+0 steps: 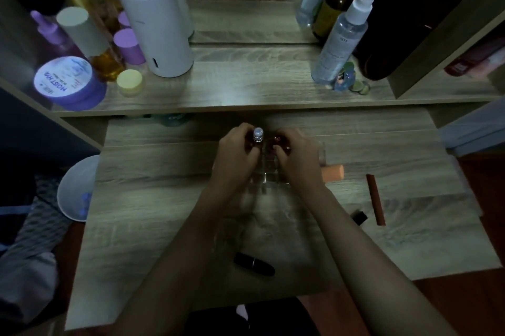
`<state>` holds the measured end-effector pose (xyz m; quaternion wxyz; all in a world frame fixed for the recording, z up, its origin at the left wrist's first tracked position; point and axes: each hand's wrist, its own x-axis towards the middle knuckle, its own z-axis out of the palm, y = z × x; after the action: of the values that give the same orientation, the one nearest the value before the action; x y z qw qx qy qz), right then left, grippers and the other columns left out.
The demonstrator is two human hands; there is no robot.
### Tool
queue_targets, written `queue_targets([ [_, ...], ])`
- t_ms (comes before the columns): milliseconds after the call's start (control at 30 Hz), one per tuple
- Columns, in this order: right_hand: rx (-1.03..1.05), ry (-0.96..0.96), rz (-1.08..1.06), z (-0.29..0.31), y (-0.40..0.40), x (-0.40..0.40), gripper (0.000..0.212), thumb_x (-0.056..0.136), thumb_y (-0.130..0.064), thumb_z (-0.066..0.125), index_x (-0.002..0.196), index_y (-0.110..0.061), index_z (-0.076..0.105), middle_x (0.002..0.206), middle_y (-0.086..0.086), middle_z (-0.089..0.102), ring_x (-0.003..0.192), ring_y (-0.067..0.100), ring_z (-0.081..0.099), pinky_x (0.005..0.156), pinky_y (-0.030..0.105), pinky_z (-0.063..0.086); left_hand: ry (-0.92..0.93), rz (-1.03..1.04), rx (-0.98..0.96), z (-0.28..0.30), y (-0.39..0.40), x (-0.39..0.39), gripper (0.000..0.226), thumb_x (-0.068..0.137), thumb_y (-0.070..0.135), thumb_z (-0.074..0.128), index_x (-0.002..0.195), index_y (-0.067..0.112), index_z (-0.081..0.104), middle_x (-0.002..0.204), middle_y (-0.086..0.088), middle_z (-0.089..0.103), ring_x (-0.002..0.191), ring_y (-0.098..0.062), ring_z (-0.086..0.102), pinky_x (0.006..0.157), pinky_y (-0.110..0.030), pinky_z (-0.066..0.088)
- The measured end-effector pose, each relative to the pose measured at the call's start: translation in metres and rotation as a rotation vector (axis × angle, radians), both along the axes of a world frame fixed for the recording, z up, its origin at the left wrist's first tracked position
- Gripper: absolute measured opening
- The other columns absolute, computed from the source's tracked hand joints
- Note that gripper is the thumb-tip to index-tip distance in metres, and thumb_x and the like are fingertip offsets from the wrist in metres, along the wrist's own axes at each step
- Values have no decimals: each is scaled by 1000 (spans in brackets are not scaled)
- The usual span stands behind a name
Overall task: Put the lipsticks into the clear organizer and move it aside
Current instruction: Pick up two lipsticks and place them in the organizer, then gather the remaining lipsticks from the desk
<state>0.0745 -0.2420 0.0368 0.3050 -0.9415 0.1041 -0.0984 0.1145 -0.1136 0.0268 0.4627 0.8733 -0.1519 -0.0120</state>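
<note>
Both hands are held over the clear organizer at mid-table. A silver-capped lipstick is pinched by the left hand; the right hand is curled, its grip unclear. A black lipstick lies nearer, apart.

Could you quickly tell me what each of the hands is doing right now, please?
Left hand: closed on a silver-capped lipstick over the clear organizer.
Right hand: closed on a small dark red item, likely another lipstick.
</note>
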Motion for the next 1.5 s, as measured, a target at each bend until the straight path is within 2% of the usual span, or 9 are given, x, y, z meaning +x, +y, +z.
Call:
queue_targets([
  [200,35,10,39,12,-10,-12,45,79,-7,69,122,-9,57,118,12,64,105,23,60,90,30,45,20,-1,71,-5,-4,1,26,82,8,63,107,3,59,101,-20,66,92,-30,64,82,-48,55],
  [333,146,-174,-125,26,-54,-55,38,84,-11,67,121,-14,58,109,0,60,86,11,61,72,16,52,-14,10,38,-6,-4,-5,22,84,14,64,104,6,59,101,-17,67,89,-26,65,79,-46,57],
  [500,-35,110,-422,2,-113,-120,26,87,-14,62,111,-4,61,100,22,61,87,38,61,76,50,53,-27,94,29,-5,-11,-6,22,84,14,63,103,3,60,98,-20,67,87,-28,65,79,-46,55],
  [600,-32,420,-379,-18,-104,-143,43,83,-24,68,122,-7,56,116,23,56,102,36,57,86,40,47,-41,97,51,-4,-13,-7,23,84,13,63,104,3,60,98,-20,66,88,-31,64,79,-45,54],
  [867,-64,229,-472,-31,-114,-153,41,86,-21,64,123,-7,53,120,26,49,103,38,53,81,37,46,-68,135,-5,6,9,-37,51,80,1,66,127,0,48,127,-22,52,115,-27,51,96,-35,46],
  [1000,-123,246,-441,-34,-138,-133,50,87,-17,62,132,-7,43,126,28,44,105,42,53,86,45,48,-77,102,46,-3,24,-90,39,79,-3,67,116,-1,55,113,-21,59,96,-16,54,78,-15,43],
  [1100,-163,336,-353,-38,-149,-113,56,87,-17,60,138,-17,37,122,27,48,104,45,53,90,54,48,81,60,-7,-14,36,-128,38,80,10,65,117,11,56,114,-3,58,100,-8,56,85,-16,45],
  [1267,-179,434,-311,-44,-160,-97,38,86,-8,57,124,-10,52,115,30,53,97,48,56,85,52,49,151,2,87,-24,52,-163,37,79,25,59,114,14,57,112,12,50,102,1,48,86,10,27],
  [1500,-37,229,-406,-27,-172,-102,27,83,0,64,109,4,59,105,32,66,97,42,62,83,40,47,107,81,107,-16,79,-157,47,79,39,47,115,10,58,112,5,54,104,-11,54,91,-14,37],
])
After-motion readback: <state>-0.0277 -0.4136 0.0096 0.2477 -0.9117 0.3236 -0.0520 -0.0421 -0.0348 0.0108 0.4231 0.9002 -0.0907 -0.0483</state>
